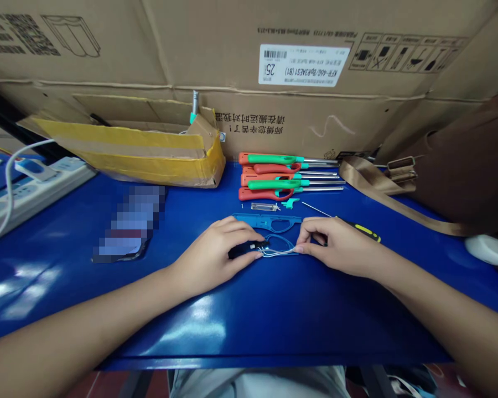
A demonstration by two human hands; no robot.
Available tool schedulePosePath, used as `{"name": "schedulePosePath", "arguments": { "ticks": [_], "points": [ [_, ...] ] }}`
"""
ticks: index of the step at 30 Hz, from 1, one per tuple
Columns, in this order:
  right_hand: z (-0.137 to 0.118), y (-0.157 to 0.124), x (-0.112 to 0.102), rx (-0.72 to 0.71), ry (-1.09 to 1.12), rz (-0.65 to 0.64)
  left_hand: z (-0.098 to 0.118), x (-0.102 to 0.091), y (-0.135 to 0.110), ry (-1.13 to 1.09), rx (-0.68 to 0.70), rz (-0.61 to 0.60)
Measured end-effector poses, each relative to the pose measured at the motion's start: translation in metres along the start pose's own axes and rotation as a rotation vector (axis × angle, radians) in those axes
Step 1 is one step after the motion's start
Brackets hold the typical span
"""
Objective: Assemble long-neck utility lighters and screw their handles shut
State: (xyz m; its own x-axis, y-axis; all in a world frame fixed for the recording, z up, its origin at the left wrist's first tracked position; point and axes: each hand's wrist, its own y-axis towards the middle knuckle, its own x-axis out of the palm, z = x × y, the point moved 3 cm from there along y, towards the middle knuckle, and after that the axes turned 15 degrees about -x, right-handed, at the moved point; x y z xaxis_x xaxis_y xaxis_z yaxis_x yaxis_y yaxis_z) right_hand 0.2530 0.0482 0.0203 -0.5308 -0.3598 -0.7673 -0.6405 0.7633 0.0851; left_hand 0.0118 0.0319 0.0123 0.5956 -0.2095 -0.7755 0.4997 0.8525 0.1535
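Note:
My left hand pinches a small black part with thin white wires running from it. My right hand is closed at thumb and forefinger on the wires' other end. Both hands are low over a blue lighter shell half, partly hidden by wires and fingers. Just beyond lies another blue shell half, hollow side up. A clear fuel tank and a turquoise trigger piece lie behind it. The screwdriver, black and yellow, rests beside my right hand.
Several red and green gas lighters are stacked at the back. A cardboard box with yellow tape stands at the back left, near a power strip and a phone. Brown ribbon and a white mouse are on the right.

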Motion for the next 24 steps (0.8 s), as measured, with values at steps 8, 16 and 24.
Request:
{"name": "schedulePosePath", "arguments": {
  "ticks": [8,16,24],
  "points": [
    [0.004,0.002,-0.004,-0.060,0.076,0.054,0.002,-0.003,0.001,0.020,-0.004,0.018],
    [0.002,-0.001,-0.007,-0.063,0.019,0.039,0.002,-0.002,-0.002,0.035,-0.020,0.012],
    [-0.016,-0.002,0.004,-0.361,-0.065,0.042,0.005,-0.005,-0.004,0.062,-0.071,0.020]
  ]
}}
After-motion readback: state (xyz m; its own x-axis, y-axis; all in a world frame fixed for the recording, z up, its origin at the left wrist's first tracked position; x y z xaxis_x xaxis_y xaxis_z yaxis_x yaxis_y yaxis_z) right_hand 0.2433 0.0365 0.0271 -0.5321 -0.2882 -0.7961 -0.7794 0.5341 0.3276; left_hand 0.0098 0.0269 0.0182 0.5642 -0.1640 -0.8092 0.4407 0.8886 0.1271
